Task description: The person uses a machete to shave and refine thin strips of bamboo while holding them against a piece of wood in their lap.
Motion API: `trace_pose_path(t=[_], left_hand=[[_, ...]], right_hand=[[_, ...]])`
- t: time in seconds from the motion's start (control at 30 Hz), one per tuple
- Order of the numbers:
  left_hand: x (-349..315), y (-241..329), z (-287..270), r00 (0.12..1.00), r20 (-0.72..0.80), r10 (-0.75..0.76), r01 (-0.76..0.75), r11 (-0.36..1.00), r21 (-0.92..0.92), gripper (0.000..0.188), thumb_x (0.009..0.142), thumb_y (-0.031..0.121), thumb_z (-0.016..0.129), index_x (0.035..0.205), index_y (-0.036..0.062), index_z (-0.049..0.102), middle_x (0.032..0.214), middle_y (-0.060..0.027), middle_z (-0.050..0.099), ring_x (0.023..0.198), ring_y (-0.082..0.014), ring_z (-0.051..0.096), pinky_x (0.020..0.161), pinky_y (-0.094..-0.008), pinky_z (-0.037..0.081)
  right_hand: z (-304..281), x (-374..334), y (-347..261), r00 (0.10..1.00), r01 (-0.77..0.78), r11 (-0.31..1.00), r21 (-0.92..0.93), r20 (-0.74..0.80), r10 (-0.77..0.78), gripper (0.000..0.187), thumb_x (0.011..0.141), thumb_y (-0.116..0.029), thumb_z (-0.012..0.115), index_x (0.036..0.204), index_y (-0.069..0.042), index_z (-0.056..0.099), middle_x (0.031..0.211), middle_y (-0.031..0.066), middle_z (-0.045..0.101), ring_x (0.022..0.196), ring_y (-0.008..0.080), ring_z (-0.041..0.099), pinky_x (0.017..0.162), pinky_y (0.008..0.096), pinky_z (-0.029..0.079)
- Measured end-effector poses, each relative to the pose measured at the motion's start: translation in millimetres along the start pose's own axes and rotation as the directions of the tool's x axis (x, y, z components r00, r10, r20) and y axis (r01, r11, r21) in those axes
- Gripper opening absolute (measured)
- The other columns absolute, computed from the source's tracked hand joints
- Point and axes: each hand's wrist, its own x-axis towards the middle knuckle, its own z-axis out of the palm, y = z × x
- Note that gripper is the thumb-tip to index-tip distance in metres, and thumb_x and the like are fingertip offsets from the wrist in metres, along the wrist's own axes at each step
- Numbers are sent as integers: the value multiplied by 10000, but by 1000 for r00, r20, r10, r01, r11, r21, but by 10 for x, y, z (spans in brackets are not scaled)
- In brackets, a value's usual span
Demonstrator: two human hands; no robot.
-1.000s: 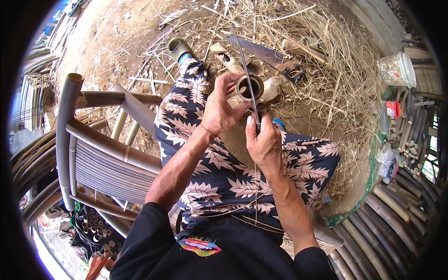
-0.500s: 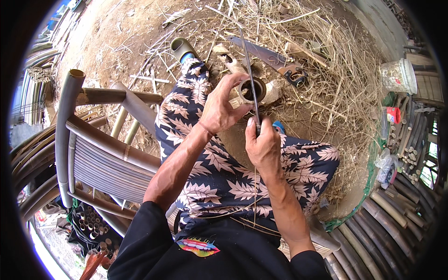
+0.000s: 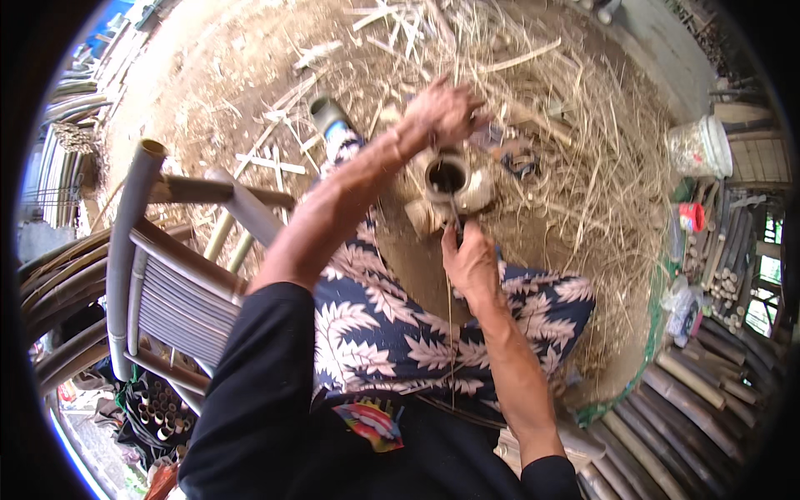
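Observation:
My left hand (image 3: 450,112) is raised beyond a short bamboo tube (image 3: 447,175); its fingers are smeared by motion, and whether it holds anything does not show. The tube's round open mouth faces up. In front of it, my right hand (image 3: 471,260) is closed around the handle of a long knife (image 3: 453,208). The blade runs away from me at the tube's near rim; its far part is hard to make out. A pale cut piece of wood or bamboo (image 3: 477,190) lies beside the tube. Past it is a handsaw (image 3: 521,157), its blade partly hidden by my left hand.
A bamboo chair (image 3: 187,296) stands at my left. Shavings and strips (image 3: 575,158) litter the ground ahead and right. At the right are a white bucket (image 3: 702,148), a red container (image 3: 691,217) and stacked bamboo poles (image 3: 667,417).
My left hand has let go of the bamboo tube and swung forward and right above it. The knife, upright across the mouth before, now shows mainly near my right hand.

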Motion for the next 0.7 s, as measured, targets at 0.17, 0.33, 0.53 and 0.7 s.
trace_pose_path(t=[0.17, 0.33, 0.53, 0.7], left_hand=[[-31, -128, 8, 894, -448, 1, -151, 942, -299, 621, 980, 580, 323, 1253, 87, 584, 1316, -136, 531, 1214, -300, 508, 1060, -459, 382], [-592, 278, 170, 911, -364, 195, -207, 978, 7, 582, 905, 540, 537, 1292, 105, 528, 1156, -137, 581, 1089, -298, 561, 937, -439, 470], [-245, 449, 282, 887, -451, 97, -156, 983, -96, 596, 861, 471, 588, 1349, 149, 475, 1156, -100, 584, 1091, -284, 561, 1046, -459, 329], [-206, 233, 287, 864, -465, 195, -227, 974, -14, 567, 816, 410, 592, 1327, 180, 505, 1135, -79, 588, 1096, -272, 532, 1019, -456, 369]], right_hand=[[72, 98, 224, 1000, -22, 999, -26, -20, 21, 234, 896, -185, 561, 983, 32, 560, 698, 251, 636, 623, 385, 653, 564, 451, 531], [-127, 439, 357, 999, -22, 987, -157, 29, 27, 268, 921, -231, 532, 884, 26, 596, 604, 146, 594, 478, 264, 588, 434, 376, 494], [-517, 726, 609, 989, 138, 748, -650, 46, -142, 231, 946, -183, 541, 855, 25, 585, 547, 70, 526, 390, 151, 481, 316, 244, 410], [-457, 763, 411, 990, -40, 997, -63, 132, 48, 283, 912, -247, 557, 808, 8, 624, 607, 158, 607, 514, 237, 600, 456, 382, 480]])
